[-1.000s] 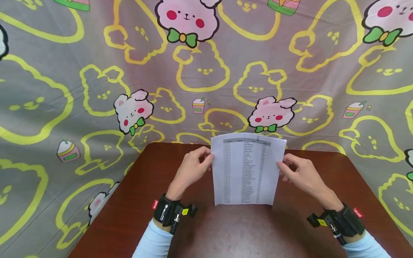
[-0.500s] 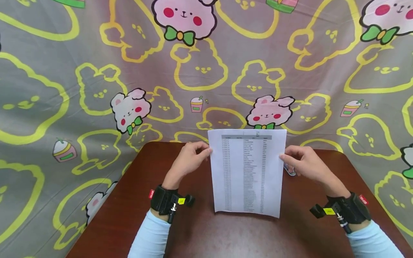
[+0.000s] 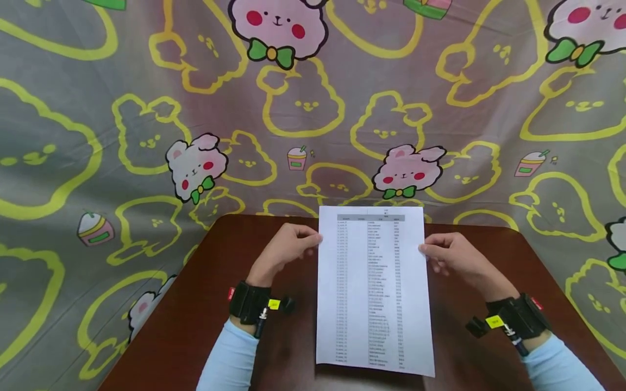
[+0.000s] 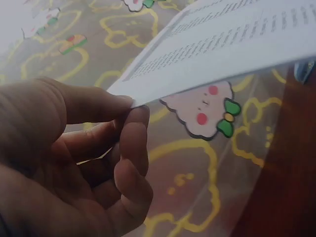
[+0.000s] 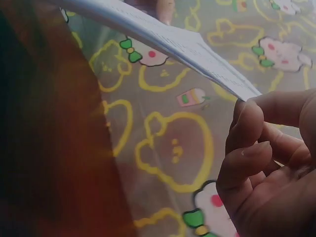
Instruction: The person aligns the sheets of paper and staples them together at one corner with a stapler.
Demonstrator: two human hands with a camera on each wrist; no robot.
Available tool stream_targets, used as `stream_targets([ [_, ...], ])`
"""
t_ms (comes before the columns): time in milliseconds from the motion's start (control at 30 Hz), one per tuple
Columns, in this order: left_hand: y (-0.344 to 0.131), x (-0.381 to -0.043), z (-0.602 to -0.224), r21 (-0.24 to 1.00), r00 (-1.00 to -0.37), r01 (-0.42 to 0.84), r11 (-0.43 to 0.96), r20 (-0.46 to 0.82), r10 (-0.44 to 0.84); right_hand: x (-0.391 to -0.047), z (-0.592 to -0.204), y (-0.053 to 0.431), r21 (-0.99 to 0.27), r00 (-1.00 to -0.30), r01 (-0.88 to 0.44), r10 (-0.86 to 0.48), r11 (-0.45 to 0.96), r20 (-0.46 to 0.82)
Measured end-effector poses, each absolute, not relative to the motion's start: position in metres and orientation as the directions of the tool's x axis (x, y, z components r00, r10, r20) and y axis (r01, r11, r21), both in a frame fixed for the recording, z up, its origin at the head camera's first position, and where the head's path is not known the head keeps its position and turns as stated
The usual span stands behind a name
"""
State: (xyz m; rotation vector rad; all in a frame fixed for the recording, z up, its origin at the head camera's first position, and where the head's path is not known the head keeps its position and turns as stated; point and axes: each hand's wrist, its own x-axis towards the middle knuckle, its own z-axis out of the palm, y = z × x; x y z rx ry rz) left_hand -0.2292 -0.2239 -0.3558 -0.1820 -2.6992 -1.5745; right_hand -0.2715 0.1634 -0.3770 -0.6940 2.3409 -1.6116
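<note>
A white sheet of paper (image 3: 357, 288), printed with a table under a grey header band, is held up over the table, its printed side towards me. My left hand (image 3: 288, 247) pinches its left edge near the top between thumb and fingers. On the opposite edge, slightly lower, my right hand (image 3: 452, 255) grips the paper the same way. The left wrist view shows the thumb (image 4: 94, 103) on top of the paper (image 4: 197, 54) and a finger beneath. In the right wrist view the paper (image 5: 182, 47) is seen nearly edge-on; whether it is several sheets I cannot tell.
A dark reddish-brown table (image 3: 195, 326) lies under both hands. Behind it hangs a grey curtain (image 3: 313, 54) with cartoon rabbits and yellow outlines. Part of a small blue object (image 4: 303, 69) shows past the paper at the left wrist view's right edge. Both wrists wear black straps (image 3: 250, 304).
The paper has tilted, its lower edge swinging towards me, so more of its length shows. Both hands rose slightly, then came down a little, keeping their grip. The small object behind the right hand is now hidden.
</note>
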Motion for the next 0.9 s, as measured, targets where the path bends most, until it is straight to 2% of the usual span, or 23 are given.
stream_targets([
  [467,-0.226,-0.252,-0.406,0.871,-0.983,-0.032,0.49,-0.117,0.143,-0.289,-0.428,0.165,-0.954,-0.85,0.006,-0.501,0.299,-0.162],
  [633,-0.224,-0.255,-0.421,0.853,-0.979,-0.057,0.518,-0.149,0.139,-0.292,-0.443,0.165,-0.948,-0.842,0.024,-0.505,0.317,-0.19],
  [900,-0.22,-0.257,-0.439,0.829,-0.974,-0.074,0.555,-0.178,0.137,-0.287,-0.465,0.163,-0.91,-0.88,-0.006,-0.434,0.414,-0.191],
])
